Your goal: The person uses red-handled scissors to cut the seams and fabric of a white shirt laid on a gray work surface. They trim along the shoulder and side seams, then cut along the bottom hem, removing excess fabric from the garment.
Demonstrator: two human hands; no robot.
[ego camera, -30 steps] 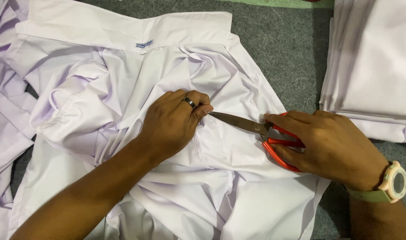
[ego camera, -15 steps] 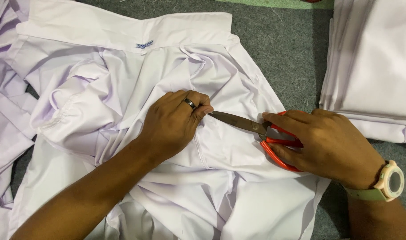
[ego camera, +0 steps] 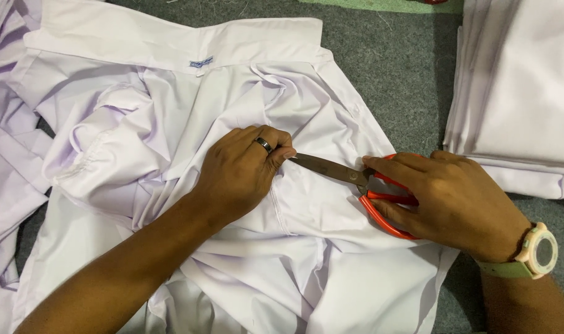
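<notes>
A crumpled white shirt (ego camera: 170,93) with a small collar label lies spread on the grey surface. My left hand (ego camera: 241,173), with a dark ring on one finger, presses down on the shirt's middle and pinches a fold of cloth. My right hand (ego camera: 449,198), wearing a pale wristwatch, grips the red-handled scissors (ego camera: 362,185). The closed dark blades point left, and their tip meets the fold right at my left fingers.
A stack of folded white cloth (ego camera: 523,93) sits at the right edge. More white fabric (ego camera: 4,185) lies bunched at the left. Grey felt-like surface (ego camera: 393,74) shows between the shirt and the stack, with a green strip at the top.
</notes>
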